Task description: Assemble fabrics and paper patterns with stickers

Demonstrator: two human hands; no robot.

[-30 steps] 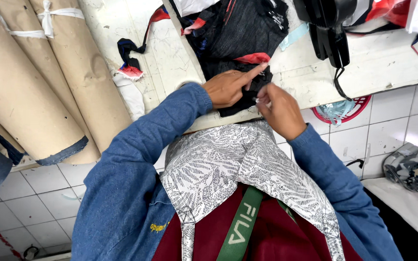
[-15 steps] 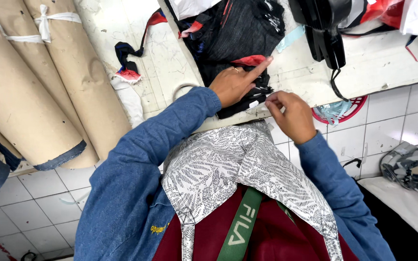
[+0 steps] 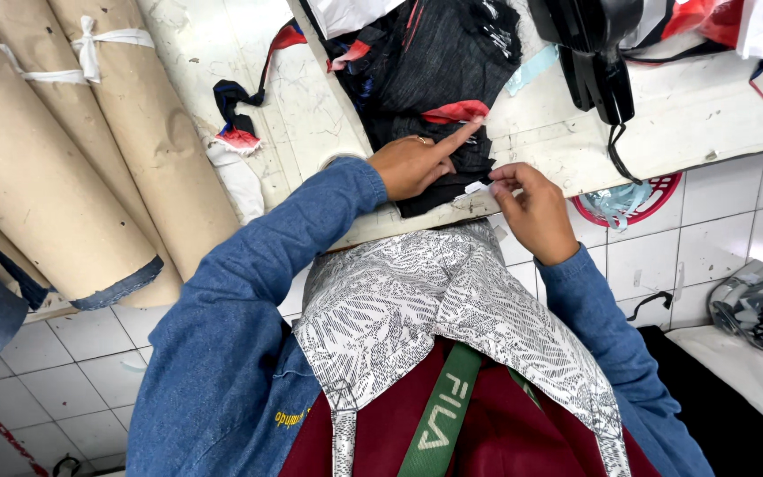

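A pile of black fabric [image 3: 439, 62] with a red trim [image 3: 454, 111] lies on the worn white table [image 3: 717, 106]. My left hand [image 3: 412, 163], in a blue denim sleeve, presses down on the near black piece [image 3: 434, 196] with its index finger stretched toward the red trim. My right hand [image 3: 532, 208] pinches a small white label [image 3: 475, 187] at the fabric's near edge, close to the table's edge. The two hands are a few centimetres apart.
Big rolls of brown paper [image 3: 90, 150] tied with white strips lean at the left. A black-and-red fabric scrap [image 3: 236, 115] lies on the table. A black machine part [image 3: 593, 53] stands at the back right. A red basket [image 3: 655, 190] hangs under the table, and a grey bundle [image 3: 761, 309] sits lower right.
My left index finger has stretched out further toward the red trim. My right hand has stayed at the white label, shifting only slightly.
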